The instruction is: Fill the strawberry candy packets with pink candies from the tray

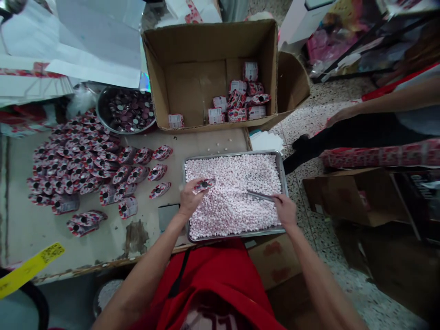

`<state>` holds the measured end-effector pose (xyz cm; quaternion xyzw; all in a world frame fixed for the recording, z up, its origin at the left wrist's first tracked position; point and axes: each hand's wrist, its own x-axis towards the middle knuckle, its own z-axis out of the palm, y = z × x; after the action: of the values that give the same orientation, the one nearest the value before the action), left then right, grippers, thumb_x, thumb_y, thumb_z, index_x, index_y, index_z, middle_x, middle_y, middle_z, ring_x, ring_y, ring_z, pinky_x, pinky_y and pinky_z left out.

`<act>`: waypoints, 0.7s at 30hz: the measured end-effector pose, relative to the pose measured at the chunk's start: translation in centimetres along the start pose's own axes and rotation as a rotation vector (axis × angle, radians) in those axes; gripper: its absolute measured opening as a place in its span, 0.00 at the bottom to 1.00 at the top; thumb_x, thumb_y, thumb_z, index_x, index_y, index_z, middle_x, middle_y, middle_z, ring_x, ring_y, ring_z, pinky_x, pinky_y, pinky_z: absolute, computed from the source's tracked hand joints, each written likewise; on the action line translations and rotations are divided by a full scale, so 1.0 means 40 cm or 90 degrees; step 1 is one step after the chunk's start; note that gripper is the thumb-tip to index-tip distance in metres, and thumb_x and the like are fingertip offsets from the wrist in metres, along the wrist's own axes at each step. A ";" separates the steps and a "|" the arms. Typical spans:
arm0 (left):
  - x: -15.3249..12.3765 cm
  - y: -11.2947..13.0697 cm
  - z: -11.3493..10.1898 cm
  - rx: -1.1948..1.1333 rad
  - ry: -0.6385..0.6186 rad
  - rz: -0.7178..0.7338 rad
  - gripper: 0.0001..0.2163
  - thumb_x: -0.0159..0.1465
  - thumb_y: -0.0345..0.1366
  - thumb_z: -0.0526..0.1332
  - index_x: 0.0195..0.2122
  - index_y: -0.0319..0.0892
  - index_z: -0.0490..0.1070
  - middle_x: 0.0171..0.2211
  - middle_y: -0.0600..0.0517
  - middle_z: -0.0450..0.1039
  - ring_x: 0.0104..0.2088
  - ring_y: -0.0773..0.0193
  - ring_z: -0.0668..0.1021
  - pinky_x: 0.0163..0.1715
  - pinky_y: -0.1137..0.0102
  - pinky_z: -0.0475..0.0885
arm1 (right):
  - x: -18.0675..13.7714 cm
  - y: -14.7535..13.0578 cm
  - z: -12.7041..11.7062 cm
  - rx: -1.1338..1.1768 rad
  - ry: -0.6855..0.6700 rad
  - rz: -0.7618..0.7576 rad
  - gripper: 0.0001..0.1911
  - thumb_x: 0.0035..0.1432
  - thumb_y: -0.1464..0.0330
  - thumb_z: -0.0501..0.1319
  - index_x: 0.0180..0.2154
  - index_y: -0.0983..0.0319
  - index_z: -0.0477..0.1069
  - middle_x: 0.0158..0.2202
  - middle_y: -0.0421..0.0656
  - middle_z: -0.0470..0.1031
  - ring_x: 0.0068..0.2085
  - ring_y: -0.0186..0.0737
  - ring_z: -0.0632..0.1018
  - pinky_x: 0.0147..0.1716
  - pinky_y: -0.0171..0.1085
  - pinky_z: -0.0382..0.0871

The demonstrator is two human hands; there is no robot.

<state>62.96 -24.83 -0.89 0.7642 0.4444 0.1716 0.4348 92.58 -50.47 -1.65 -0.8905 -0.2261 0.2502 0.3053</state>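
Observation:
My left hand (190, 200) grips a small red-and-white printed packet (205, 184) with a dark opening facing up. It hovers over the left part of a metal tray (285, 181) filled with small pale-pink pellets (223, 215). In my right hand (286, 211), at the tray's right side, is a slim grey metal tool (261, 195). The tool's tip reaches into the pellets; its exact shape is hard to make out. Many similar packets (82, 160) stand crowded on the table to the left, dark openings upward.
An open cardboard box (192, 82) with several packets inside stands behind the tray. Left of it, a metal bowl (99, 114) holds dark round caps. A dark flat object (168, 217) lies beside the tray. Another person's arm (388, 101) shows at right, near cardboard boxes (360, 192).

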 end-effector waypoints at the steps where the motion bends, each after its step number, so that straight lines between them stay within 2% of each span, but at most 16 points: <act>1: -0.001 0.006 0.005 0.003 -0.006 -0.013 0.17 0.60 0.35 0.70 0.51 0.45 0.77 0.50 0.48 0.80 0.51 0.56 0.80 0.55 0.62 0.74 | 0.007 -0.009 0.059 0.047 -0.035 0.009 0.13 0.51 0.61 0.58 0.31 0.59 0.78 0.34 0.48 0.83 0.38 0.49 0.79 0.45 0.45 0.70; 4: 0.006 0.022 0.008 0.063 0.002 -0.045 0.17 0.61 0.35 0.70 0.51 0.46 0.77 0.51 0.48 0.80 0.53 0.55 0.79 0.57 0.62 0.72 | 0.024 -0.075 0.217 0.138 -0.123 0.009 0.13 0.50 0.60 0.58 0.31 0.59 0.79 0.32 0.44 0.82 0.34 0.43 0.77 0.42 0.41 0.71; 6: 0.013 0.032 -0.002 0.118 0.021 -0.051 0.17 0.61 0.35 0.71 0.52 0.47 0.77 0.51 0.47 0.80 0.53 0.53 0.78 0.57 0.61 0.71 | 0.032 -0.108 0.258 0.169 -0.159 0.013 0.14 0.49 0.59 0.59 0.30 0.60 0.79 0.27 0.41 0.80 0.29 0.40 0.75 0.35 0.38 0.70; 8: 0.018 0.040 -0.016 0.167 0.018 -0.029 0.17 0.60 0.34 0.71 0.52 0.47 0.77 0.51 0.47 0.80 0.52 0.52 0.78 0.56 0.59 0.70 | 0.035 -0.121 0.239 0.195 -0.189 0.020 0.16 0.49 0.57 0.60 0.31 0.61 0.79 0.23 0.39 0.76 0.25 0.37 0.72 0.29 0.35 0.66; 10: 0.020 0.049 -0.025 0.201 0.002 0.000 0.17 0.60 0.32 0.71 0.50 0.47 0.78 0.49 0.47 0.80 0.50 0.51 0.78 0.54 0.59 0.71 | 0.032 -0.126 0.186 0.230 -0.215 0.023 0.17 0.49 0.56 0.61 0.32 0.62 0.79 0.23 0.39 0.76 0.23 0.35 0.69 0.26 0.34 0.63; 13: 0.016 0.064 -0.022 0.225 -0.014 0.029 0.16 0.58 0.30 0.71 0.48 0.47 0.80 0.45 0.47 0.80 0.48 0.51 0.77 0.52 0.60 0.71 | 0.020 -0.157 0.109 0.318 -0.248 0.030 0.17 0.48 0.56 0.65 0.34 0.63 0.80 0.25 0.38 0.76 0.24 0.33 0.68 0.26 0.33 0.61; 15: 0.010 0.074 -0.013 0.219 -0.026 0.043 0.16 0.57 0.29 0.71 0.47 0.48 0.80 0.45 0.48 0.80 0.48 0.51 0.77 0.52 0.61 0.71 | 0.015 -0.197 0.080 0.351 -0.258 0.020 0.16 0.48 0.57 0.66 0.34 0.63 0.80 0.24 0.38 0.75 0.24 0.33 0.68 0.27 0.33 0.61; 18: -0.001 0.085 0.004 0.200 -0.043 0.055 0.16 0.57 0.29 0.71 0.47 0.48 0.80 0.45 0.48 0.80 0.49 0.52 0.77 0.52 0.61 0.71 | 0.010 -0.272 0.055 0.281 -0.242 -0.052 0.14 0.52 0.60 0.64 0.34 0.62 0.81 0.23 0.38 0.75 0.25 0.35 0.71 0.28 0.35 0.62; 21: -0.011 0.092 0.014 0.198 -0.050 0.050 0.16 0.57 0.28 0.70 0.46 0.47 0.80 0.44 0.48 0.79 0.49 0.52 0.78 0.53 0.61 0.71 | 0.000 -0.348 0.031 0.116 -0.191 -0.185 0.12 0.57 0.65 0.59 0.34 0.60 0.82 0.29 0.42 0.80 0.31 0.40 0.77 0.35 0.37 0.67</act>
<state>65.04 -26.33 1.86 0.8451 0.4185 0.0876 0.3210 88.37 -40.02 6.65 -0.7700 -0.3712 0.3529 0.3804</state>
